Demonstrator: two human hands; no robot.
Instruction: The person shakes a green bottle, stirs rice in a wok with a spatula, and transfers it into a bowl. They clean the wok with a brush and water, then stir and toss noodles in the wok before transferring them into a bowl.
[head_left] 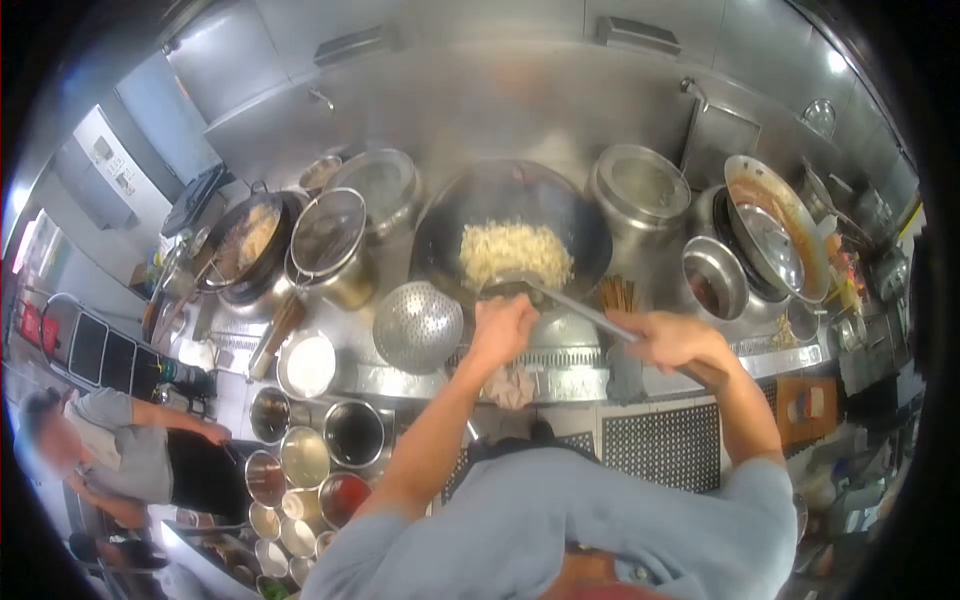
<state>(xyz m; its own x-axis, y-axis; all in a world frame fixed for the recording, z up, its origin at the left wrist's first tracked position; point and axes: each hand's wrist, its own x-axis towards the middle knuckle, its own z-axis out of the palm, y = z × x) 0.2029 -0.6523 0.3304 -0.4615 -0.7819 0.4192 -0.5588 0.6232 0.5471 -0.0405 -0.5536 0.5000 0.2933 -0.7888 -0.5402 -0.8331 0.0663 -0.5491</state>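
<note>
A large dark wok (440, 235) stands on the middle burner, with a heap of pale yellow, chopped-looking food (515, 252) in it. My right hand (675, 342) is closed round the long handle of a wok ladle (585, 312). The ladle's head lies at the near edge of the food. Closed in a fist, my left hand (505, 328) is at the wok's near rim and appears to grip it; the fingers' underside is hidden. Below that hand lies a crumpled cloth (510, 388).
A perforated strainer (418, 327) rests left of the wok, near a white-filled bowl (307, 364). Lidded pots (643, 185) flank the burner. Another wok (238, 240) holds food at left; a wide pan (770, 215) stands right. Several seasoning containers (354, 432) and a person (130, 440) are lower left.
</note>
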